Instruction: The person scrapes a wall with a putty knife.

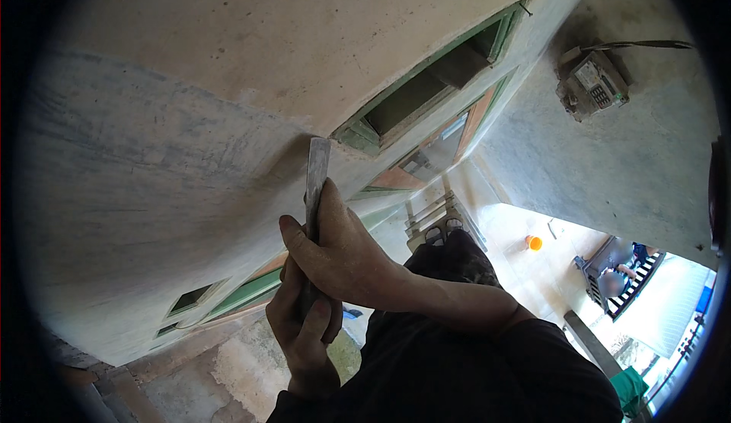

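Note:
My right hand [354, 251] is closed around the middle of a long, flat grey hand tool [317, 166], seen almost edge-on. Lower down, my left hand [305, 326] grips the same tool's near end, which its fingers partly cover. Pale dust coats the skin of the right hand. The tool's far end is close to the plastered wall [171, 160], just beside the lower corner of a green-framed opening [365, 132]. Whether it touches the wall cannot be told. Grey, streaky coating covers the wall's lower part, with bare beige plaster above.
My sandalled feet [444, 230] stand on a raised slatted support [425, 217]. A damaged meter box [597, 86] with a cable juts from the adjoining wall. A nail [526, 9] sticks out by the opening. Below are an orange bucket [534, 243] and people on a bench [605, 251].

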Demonstrator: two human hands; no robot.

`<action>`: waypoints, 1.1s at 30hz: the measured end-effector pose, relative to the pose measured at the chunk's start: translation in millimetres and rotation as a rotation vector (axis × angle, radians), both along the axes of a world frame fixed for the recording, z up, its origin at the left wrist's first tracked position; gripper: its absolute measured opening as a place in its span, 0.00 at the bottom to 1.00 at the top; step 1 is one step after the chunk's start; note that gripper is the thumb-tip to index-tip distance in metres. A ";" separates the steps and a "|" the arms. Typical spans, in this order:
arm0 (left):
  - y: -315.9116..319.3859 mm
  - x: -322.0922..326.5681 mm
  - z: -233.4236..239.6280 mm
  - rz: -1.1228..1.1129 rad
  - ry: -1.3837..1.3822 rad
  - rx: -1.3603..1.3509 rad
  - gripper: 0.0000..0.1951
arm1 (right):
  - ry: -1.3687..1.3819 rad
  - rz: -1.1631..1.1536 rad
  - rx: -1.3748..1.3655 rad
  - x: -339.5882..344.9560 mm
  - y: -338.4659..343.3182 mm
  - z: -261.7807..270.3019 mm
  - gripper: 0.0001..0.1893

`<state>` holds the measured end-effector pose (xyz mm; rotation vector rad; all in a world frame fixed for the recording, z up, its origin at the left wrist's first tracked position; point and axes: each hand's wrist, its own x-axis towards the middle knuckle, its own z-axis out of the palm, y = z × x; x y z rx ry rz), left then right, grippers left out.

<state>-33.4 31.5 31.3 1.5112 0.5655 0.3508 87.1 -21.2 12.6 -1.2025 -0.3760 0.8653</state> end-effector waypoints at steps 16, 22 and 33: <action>-23.0 19.3 27.1 0.160 0.098 0.058 0.28 | -0.021 -0.294 0.002 -7.7 12.4 5.5 0.15; -14.4 20.0 26.0 0.110 0.051 0.122 0.27 | -0.014 -0.252 -0.002 -3.1 11.0 17.8 0.13; -13.7 11.9 21.4 0.061 0.044 0.114 0.27 | -0.078 -0.296 -0.008 -12.1 12.0 15.5 0.13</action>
